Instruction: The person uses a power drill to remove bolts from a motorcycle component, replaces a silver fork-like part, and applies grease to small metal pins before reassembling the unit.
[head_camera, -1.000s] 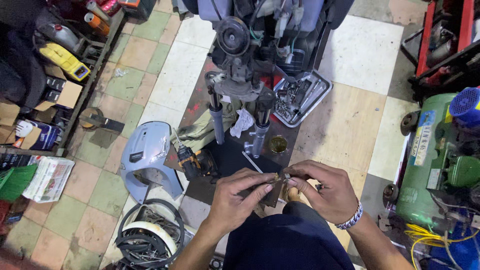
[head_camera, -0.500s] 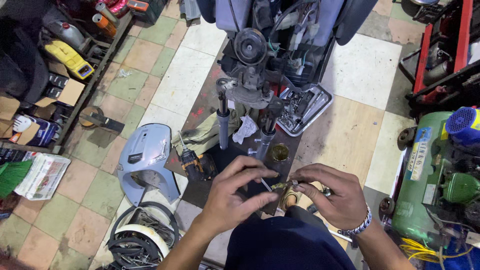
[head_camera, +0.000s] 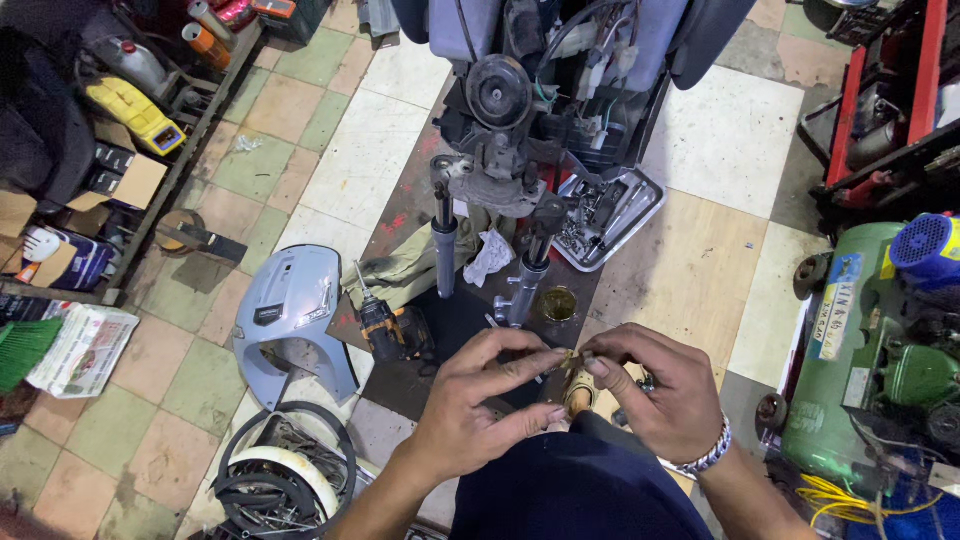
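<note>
Small brass-coloured metal part (head_camera: 572, 357) sits pinched between both hands: left hand (head_camera: 478, 405) holds it in a narrow fingertip grip, right hand (head_camera: 668, 395) likewise, above the tiled floor (head_camera: 700, 260).

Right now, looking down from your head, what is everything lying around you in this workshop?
Small part: one, brownish, pinched between both hands' fingertips; too small to identify.
Scooter front end: one, dark, fork legs bare, straight ahead.
Parts tray: one, metal, holding bits, right of the forks.
Small tin: one, yellowish, by the right fork leg.
Cordless drill: one, black and orange, on the dark mat.
Body panel: one, pale blue, on the floor, left.
Tyre: one, black with a white rim, lower left.
Air compressor: one, green, far right.
Left hand: fingers pinching the part.
Right hand: bracelet at the wrist, pinching the part.
</note>
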